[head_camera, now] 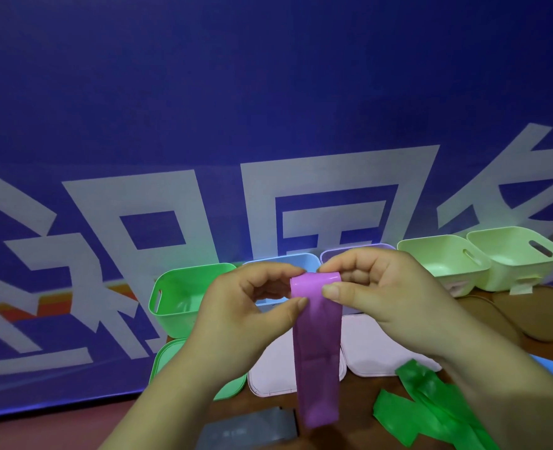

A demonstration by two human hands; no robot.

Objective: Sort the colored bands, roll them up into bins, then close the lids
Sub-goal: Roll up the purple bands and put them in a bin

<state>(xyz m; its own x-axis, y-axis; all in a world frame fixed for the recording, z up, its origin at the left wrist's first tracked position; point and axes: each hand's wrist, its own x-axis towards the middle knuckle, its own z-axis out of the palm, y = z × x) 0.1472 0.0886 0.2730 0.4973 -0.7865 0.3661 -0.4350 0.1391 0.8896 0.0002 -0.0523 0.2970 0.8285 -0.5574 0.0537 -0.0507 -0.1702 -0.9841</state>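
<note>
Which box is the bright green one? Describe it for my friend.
Look along the bins below the blue banner. The bright green bin is leftmost, beside the blue bin. It is far deeper green than the pale bins at right.

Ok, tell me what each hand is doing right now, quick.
Left hand: pinching the top end of the purple band.
Right hand: pinching the same top end from the other side.
</note>
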